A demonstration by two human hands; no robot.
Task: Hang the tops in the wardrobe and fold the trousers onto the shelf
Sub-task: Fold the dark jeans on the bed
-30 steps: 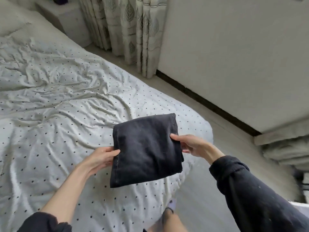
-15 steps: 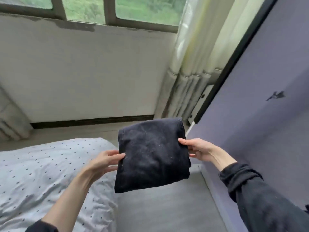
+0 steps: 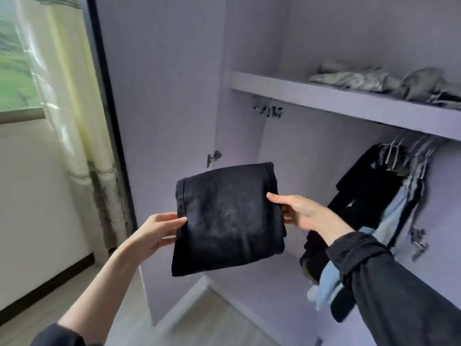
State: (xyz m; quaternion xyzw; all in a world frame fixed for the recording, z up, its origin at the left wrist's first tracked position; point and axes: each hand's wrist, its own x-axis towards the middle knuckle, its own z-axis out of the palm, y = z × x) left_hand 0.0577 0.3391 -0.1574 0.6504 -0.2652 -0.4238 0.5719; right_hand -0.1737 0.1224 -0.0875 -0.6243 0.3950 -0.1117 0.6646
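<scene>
Folded black trousers (image 3: 229, 218) hang in the air in front of the open lilac wardrobe. My left hand (image 3: 156, 229) pinches their left edge, thumb on top. My right hand (image 3: 303, 212) grips the right edge the same way. The wardrobe shelf (image 3: 311, 98) runs above and to the right of the bundle, with grey folded clothes (image 3: 384, 79) lying on it. Below the shelf, black and light-blue tops (image 3: 379, 193) hang on hangers at the right.
The open wardrobe door (image 3: 159, 96) stands at the left of the opening. A curtain (image 3: 82, 121) and a window (image 3: 17, 66) lie further left. The wardrobe's lilac floor (image 3: 249, 290) is below the trousers, wooden flooring in front of it.
The view has swung from the bed past the window wall to the open wardrobe. Both hands keep the same hold on the folded trousers, now raised before the wardrobe opening.
</scene>
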